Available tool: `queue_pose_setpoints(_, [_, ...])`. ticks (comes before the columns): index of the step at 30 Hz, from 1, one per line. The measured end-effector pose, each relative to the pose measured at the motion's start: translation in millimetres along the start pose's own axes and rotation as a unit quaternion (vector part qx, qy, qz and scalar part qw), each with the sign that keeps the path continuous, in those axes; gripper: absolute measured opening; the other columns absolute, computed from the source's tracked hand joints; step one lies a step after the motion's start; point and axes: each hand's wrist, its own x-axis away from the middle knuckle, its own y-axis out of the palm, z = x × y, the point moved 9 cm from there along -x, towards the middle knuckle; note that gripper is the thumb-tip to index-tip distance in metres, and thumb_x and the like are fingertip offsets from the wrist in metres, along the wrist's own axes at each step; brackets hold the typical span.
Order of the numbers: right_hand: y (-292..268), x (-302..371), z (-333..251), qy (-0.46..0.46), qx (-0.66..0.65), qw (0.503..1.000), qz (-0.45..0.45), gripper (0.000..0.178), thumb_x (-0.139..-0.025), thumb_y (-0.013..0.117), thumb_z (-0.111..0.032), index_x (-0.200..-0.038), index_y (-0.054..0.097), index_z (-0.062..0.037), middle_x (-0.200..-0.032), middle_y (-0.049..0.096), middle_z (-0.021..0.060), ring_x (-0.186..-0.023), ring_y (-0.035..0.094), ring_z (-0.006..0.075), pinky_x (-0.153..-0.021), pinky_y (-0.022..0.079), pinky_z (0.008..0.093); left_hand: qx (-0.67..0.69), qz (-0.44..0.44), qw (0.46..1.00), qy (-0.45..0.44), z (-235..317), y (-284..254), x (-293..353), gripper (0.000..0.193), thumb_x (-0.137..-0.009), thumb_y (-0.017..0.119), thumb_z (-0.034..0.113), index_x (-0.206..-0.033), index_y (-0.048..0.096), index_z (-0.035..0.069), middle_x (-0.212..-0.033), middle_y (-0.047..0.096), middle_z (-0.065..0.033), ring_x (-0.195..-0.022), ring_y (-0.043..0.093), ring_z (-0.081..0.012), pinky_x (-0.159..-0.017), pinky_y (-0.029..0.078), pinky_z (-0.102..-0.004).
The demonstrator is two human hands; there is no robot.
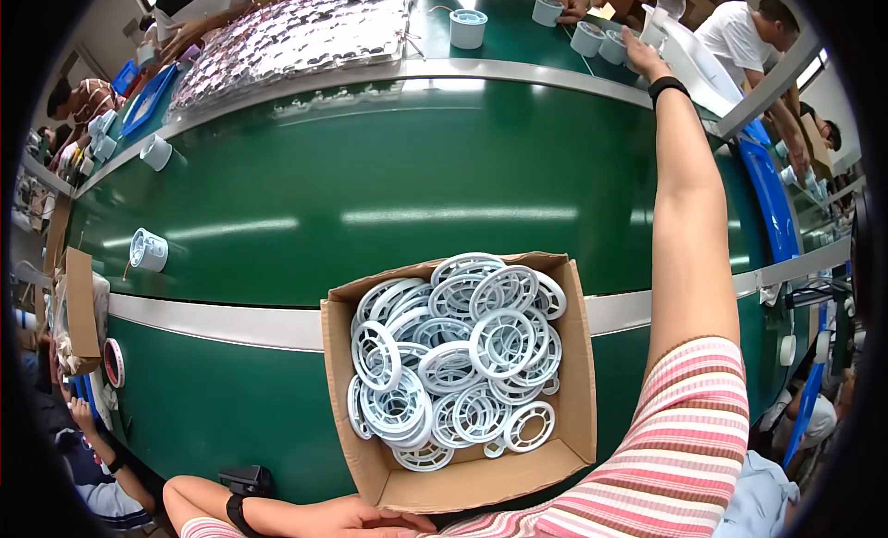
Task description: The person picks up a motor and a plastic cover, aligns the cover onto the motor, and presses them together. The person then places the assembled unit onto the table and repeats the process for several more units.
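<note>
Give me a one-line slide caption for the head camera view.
Right hand reaches across the green conveyor belt to white spools; left hand rests by a cardboard box of white plastic rings.

Green conveyor belt (pixel 370 196) with loose parts

A white spool (pixel 148 249) lies at the belt's left edge; a silvery tray (pixel 296 34) sits beyond its far rail.

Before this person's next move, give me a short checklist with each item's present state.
1. Right hand at the far white spools: ok.
2. Right hand's grip: cannot tell, fingers hidden.
3. Left hand free, resting at the near edge: ok.
4. Cardboard box open, white rings piled inside: ok.
5. Green belt bare along the arm's path: ok.
6. Another person's hand close to the same spools: not ok.
</note>
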Motion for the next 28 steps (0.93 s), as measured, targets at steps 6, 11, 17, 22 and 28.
queue_pose_setpoints(6, [32,-9,-62,-0.056,-0.062,0.995,-0.063,0.097,-0.082,0.034,-0.096,-0.158,0.041,-0.0359,-0.166,0.035,0.0156,-0.155,0.023,0.0438,-0.122,0.018,0.0665,-0.064,-0.024,0.997,-0.033,-23,-1,8,0.042,-0.109,0.055,0.027,-0.142,0.056,0.000,-0.134,0.065,-0.0111,-0.120,0.063,-0.0174,-0.103,0.048,-0.0306])
queue_pose_setpoints(11, [40,26,-135,-0.024,0.051,0.996,-0.068,0.104,-0.076,0.038,-0.099,-0.159,0.040,-0.0364,-0.167,0.032,0.0143,-0.154,0.025,0.0438,-0.121,0.020,0.0669,0.002,-0.002,1.000,0.022,-1,2,3,0.041,-0.106,0.060,0.029,-0.135,0.062,-0.001,-0.126,0.069,-0.0147,-0.115,0.066,-0.0193,-0.093,0.054,-0.0308])
queue_pose_setpoints(17, [25,74,-208,-0.016,0.116,0.993,0.004,0.099,-0.075,0.046,-0.097,-0.156,0.043,-0.0406,-0.166,0.033,0.0111,-0.153,0.027,0.0435,-0.116,0.033,0.0637,-0.066,-0.033,0.996,-0.058,-39,5,16,0.046,-0.111,0.052,0.030,-0.147,0.054,0.002,-0.141,0.062,-0.0088,-0.129,0.058,-0.0169,-0.111,0.043,-0.0301])
queue_pose_setpoints(22, [22,79,-234,-0.112,0.148,0.980,0.074,0.086,-0.083,0.050,-0.087,-0.156,0.042,-0.0421,-0.164,0.037,0.0095,-0.149,0.035,0.0423,-0.109,0.043,0.0631,-0.048,-0.051,0.996,-0.055,-42,7,13,0.045,-0.111,0.052,0.029,-0.146,0.054,0.002,-0.141,0.062,-0.0090,-0.128,0.059,-0.0155,-0.109,0.043,-0.0293])
queue_pose_setpoints(28, [35,43,-205,-0.102,0.151,0.982,-0.057,0.083,-0.088,0.049,-0.083,-0.159,0.033,-0.0437,-0.168,0.028,0.0056,-0.147,0.037,0.0402,-0.111,0.042,0.0642,-0.063,-0.078,0.994,-0.047,-29,12,6,0.045,-0.111,0.052,0.028,-0.147,0.054,0.002,-0.142,0.062,-0.0096,-0.128,0.059,-0.0156,-0.109,0.044,-0.0293])
